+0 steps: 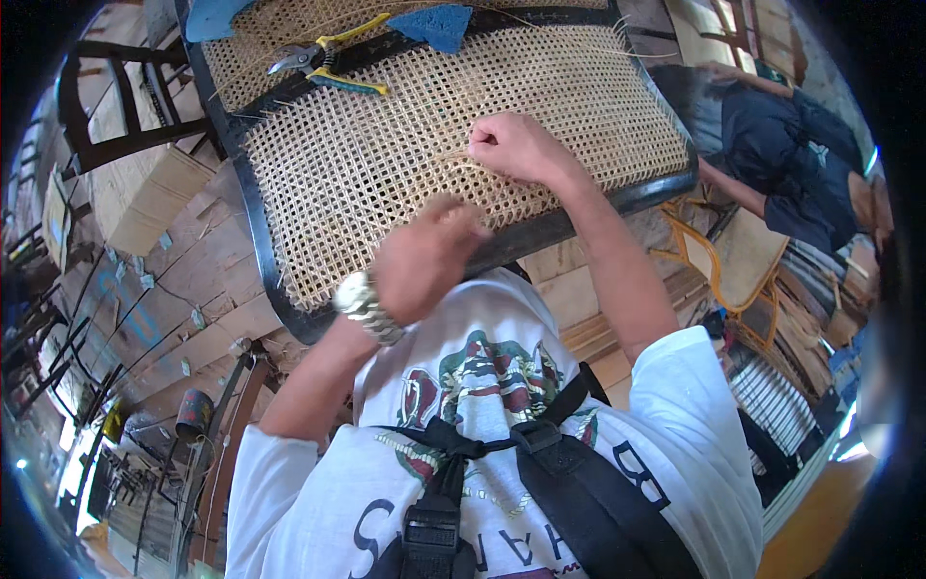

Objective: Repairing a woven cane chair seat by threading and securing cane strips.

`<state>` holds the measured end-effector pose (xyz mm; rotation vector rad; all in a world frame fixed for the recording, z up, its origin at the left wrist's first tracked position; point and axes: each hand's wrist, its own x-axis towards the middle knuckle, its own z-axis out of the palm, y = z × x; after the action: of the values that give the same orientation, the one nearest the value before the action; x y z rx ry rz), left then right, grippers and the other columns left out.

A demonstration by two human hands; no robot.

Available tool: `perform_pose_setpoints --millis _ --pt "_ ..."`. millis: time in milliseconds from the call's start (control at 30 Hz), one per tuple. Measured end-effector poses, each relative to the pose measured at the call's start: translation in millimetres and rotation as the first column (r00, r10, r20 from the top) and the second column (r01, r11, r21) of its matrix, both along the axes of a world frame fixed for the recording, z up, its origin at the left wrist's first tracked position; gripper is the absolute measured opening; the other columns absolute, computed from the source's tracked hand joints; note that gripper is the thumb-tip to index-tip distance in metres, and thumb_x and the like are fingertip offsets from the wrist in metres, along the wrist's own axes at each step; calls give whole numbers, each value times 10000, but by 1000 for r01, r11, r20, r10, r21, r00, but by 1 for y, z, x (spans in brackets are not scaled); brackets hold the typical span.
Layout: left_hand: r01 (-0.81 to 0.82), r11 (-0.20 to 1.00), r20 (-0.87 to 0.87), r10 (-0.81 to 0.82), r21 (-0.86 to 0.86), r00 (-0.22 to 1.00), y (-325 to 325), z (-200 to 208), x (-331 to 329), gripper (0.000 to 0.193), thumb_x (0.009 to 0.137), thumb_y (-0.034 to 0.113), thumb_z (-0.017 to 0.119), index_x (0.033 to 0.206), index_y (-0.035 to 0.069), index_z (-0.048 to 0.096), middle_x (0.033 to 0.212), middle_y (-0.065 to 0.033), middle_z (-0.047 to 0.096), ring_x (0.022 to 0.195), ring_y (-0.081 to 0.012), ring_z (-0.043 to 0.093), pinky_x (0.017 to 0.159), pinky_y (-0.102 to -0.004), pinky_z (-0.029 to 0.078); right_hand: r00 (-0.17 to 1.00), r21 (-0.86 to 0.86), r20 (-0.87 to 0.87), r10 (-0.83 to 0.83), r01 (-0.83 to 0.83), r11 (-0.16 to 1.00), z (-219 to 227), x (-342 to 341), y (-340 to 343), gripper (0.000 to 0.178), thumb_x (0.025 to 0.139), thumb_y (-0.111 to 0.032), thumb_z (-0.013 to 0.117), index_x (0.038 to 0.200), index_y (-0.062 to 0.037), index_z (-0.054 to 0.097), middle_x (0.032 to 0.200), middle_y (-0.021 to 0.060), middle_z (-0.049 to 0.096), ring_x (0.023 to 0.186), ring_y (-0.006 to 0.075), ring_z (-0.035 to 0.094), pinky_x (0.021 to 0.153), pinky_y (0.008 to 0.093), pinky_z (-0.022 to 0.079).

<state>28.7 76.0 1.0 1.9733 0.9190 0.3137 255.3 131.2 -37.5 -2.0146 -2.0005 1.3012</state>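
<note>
Cane panel [338,183] lies straight ahead of the person, beneath and beyond both hands, its long axis running left to right and tilting so that its right end sits farther away. The right hand [516,147] is the deeper of the two, low over the weave around its middle, curled into a closed fist; whether it pinches a strand cannot be told. The left hand [424,259], with a watch [365,307] at its wrist, is blurred above the cane close to the frame's near edge, nearer the body; its fingers look partly bent, but how wide they are and whether they hold anything cannot be told. Counted out, there are two hands, one black frame [627,200] around the weave, one crossbar [545,17] along the panel's far edge, and a second cane section [256,58] past that bar. One pair of yellow-handled cutters [318,64] lies across the bar toward the frame's left edge, and two blue pieces show: one scrap [439,26] on the bar to the right of the cutters, another piece [212,17] at the far left. One other person [786,145] is beyond the frame's right edge.
</note>
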Motion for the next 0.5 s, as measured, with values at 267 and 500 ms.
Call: perform_pose_setpoints --millis 267,500 --pt "58 985 -345 -111 -160 932 82 -55 -53 329 1009 351 491 985 54 631 754 -208 671 702 -418 655 621 -508 506 988 -87 -73 -139 132 987 5 3 1 195 822 -187 689 861 3 706 746 67 684 657 119 627 606 296 497" --pt "122 980 -502 -185 -155 845 106 -41 -15 318 958 344 557 918 69 712 836 -174 713 774 -349 701 692 -474 545 967 -119 -115 -229 215 969 2 -3 0 167 803 -160 675 824 5 698 644 19 634 580 85 570 542 274 458"
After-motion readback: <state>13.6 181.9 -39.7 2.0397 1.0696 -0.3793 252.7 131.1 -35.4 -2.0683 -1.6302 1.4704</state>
